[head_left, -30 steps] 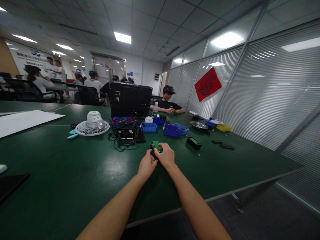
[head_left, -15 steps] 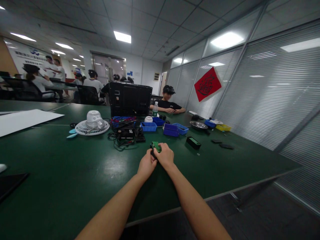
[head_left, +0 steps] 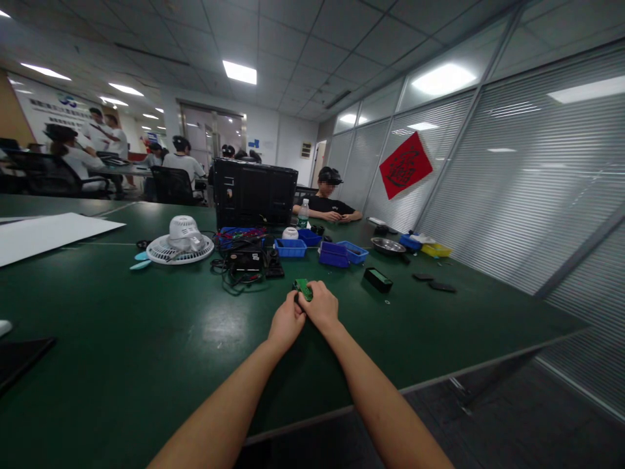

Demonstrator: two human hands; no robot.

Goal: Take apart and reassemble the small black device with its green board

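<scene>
"Seeing any change?"
"Slight: the green board [head_left: 303,288] seems turned a little, still gripped by both the left hand [head_left: 286,323] and right hand [head_left: 323,305] over the table [head_left: 195,345]."
"Meaning?"
"Still mid-handling, I'd judge; neither has let go."

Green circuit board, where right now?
Head view, just below centre: green circuit board in the right hand, left hand beside it; black box off to the right.

The green table [head_left: 161,339] carries bins [head_left: 293,252] and cables [head_left: 236,279].
</scene>
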